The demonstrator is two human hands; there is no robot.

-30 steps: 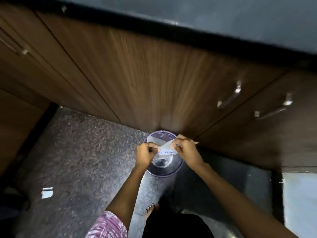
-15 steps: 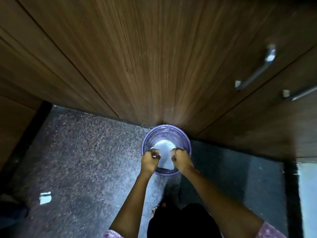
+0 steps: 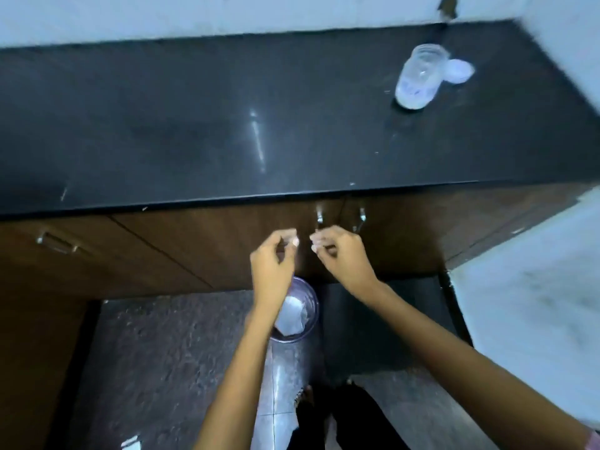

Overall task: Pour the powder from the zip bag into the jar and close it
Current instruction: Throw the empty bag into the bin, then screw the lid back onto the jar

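A clear jar (image 3: 418,79) with white powder in its bottom stands open on the black counter (image 3: 227,125) at the far right. Its pale lid (image 3: 459,71) lies just right of it. The crumpled white zip bag (image 3: 290,316) lies inside a purple bin (image 3: 313,306) on the floor, partly hidden by my left forearm. My left hand (image 3: 271,264) and my right hand (image 3: 341,258) hover side by side in front of the cabinet, below the counter edge, fingers loosely curled and holding nothing.
Brown cabinet doors (image 3: 194,248) with metal handles (image 3: 319,216) run under the counter. A white wall (image 3: 535,287) closes the right side. A scrap of paper (image 3: 131,443) lies on the speckled floor at the lower left.
My hands let go of the bag in the bin and rose to counter height. My view lifted from the floor, bringing the counter and jar into sight.
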